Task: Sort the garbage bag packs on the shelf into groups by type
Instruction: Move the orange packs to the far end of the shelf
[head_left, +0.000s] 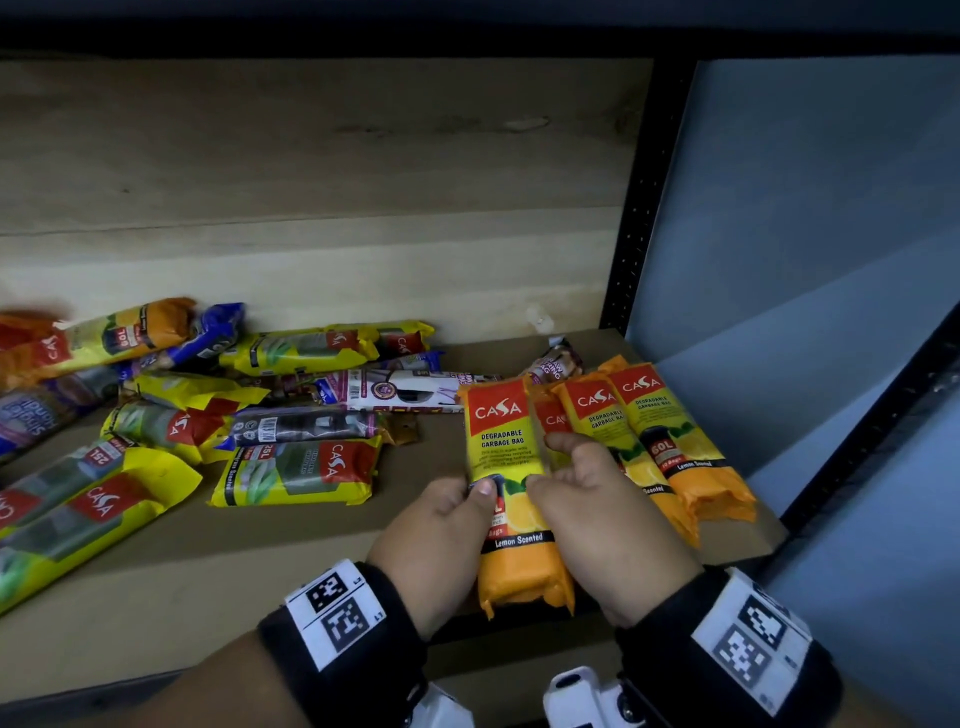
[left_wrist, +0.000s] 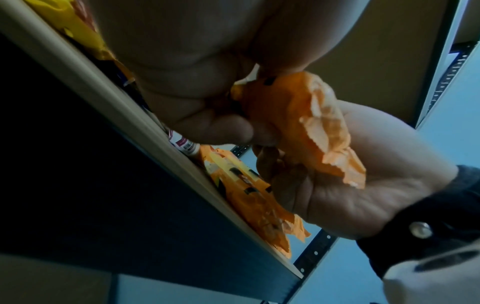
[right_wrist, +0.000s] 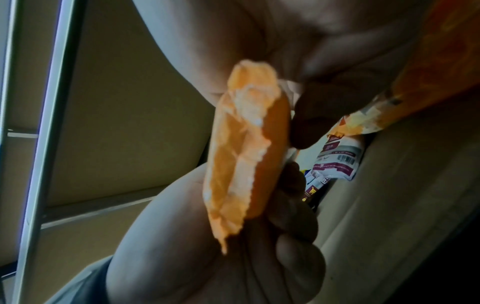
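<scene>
An orange-and-yellow lemon-scented Casa pack (head_left: 506, 467) lies lengthwise at the front right of the wooden shelf (head_left: 311, 566). My left hand (head_left: 441, 535) grips its left edge, thumb on top. My right hand (head_left: 597, 519) grips its right edge, with fingers reaching over the neighbouring pack. Both wrist views show the pack's crinkled orange end (left_wrist: 306, 127) (right_wrist: 244, 152) between the two palms. Three more lemon-scented packs (head_left: 660, 431) lie side by side just to the right. Yellow-and-green Casa packs (head_left: 301, 473) and purple, white and blue packs (head_left: 395, 389) lie mixed on the left.
A black perforated upright (head_left: 631, 223) and a grey side panel (head_left: 805, 234) close the shelf on the right. The shelf's wooden back wall (head_left: 311, 156) is bare. The shelf's front edge (left_wrist: 130, 115) runs just below my hands.
</scene>
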